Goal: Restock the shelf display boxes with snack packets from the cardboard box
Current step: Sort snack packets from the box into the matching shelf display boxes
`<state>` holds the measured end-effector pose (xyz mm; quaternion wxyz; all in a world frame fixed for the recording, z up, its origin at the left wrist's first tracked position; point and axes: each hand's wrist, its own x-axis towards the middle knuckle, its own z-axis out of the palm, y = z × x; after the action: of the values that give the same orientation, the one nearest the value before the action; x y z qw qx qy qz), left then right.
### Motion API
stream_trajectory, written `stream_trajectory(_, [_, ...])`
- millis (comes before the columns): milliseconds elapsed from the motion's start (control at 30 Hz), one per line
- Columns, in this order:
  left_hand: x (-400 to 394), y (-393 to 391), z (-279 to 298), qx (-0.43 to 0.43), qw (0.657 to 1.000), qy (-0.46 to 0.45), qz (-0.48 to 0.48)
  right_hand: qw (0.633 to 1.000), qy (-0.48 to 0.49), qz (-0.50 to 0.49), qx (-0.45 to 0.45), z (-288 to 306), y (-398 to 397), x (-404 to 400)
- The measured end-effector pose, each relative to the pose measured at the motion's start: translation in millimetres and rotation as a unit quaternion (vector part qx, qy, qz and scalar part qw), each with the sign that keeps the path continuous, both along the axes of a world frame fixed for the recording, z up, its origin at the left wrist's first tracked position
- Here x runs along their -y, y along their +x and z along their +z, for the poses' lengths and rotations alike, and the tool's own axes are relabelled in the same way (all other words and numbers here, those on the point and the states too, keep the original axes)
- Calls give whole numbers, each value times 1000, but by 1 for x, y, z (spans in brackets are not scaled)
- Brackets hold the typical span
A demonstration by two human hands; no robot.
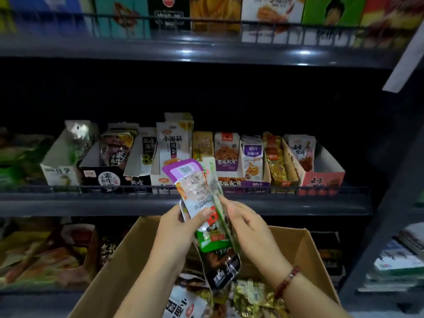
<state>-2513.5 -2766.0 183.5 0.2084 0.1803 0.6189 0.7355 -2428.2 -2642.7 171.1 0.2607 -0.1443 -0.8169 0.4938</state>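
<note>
My left hand (183,222) grips a fanned bunch of snack packets (195,187), with a purple-topped packet uppermost and green and black ones hanging below. My right hand (243,222) pinches the right edge of the same bunch. Both hands are held above the open cardboard box (307,249), which holds several loose packets. Behind the bunch, on the middle shelf, stands a row of display boxes (321,177), each with upright packets. The purple display box (254,183) sits just right of the held bunch.
A wire rail (91,189) runs along the front edge of the middle shelf. The upper shelf (206,49) carries tall boxes. Below on the left lie more snack bags (41,253). A second rack with stacked packets (399,260) stands at the right.
</note>
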Motion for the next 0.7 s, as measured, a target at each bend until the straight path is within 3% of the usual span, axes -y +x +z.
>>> stream_trajectory(133, [10,-18,0,46,997,24,-64,999,-7,-36,6,7,-19,-9])
stream_trajectory(200, [14,-23,-6,69,993,23,-97,991,-129,-35,21,10,-30,-11])
stream_trajectory(267, [18,-27,-12,80,989,18,-121,945,-324,3,32,13,-40,-15])
stream_trajectory(333, [20,-30,-16,83,986,5,-144,908,-415,32,41,14,-45,-19])
stream_trajectory(433, [20,-32,-20,83,986,-13,-144,902,-430,19,40,13,-48,-28])
stream_trajectory(600, [27,-46,-21,130,990,5,-59,895,-443,-52,4,10,-47,-48])
stream_trajectory(700, [40,-56,-16,112,993,-8,-26,885,-462,-58,-8,14,-40,-61])
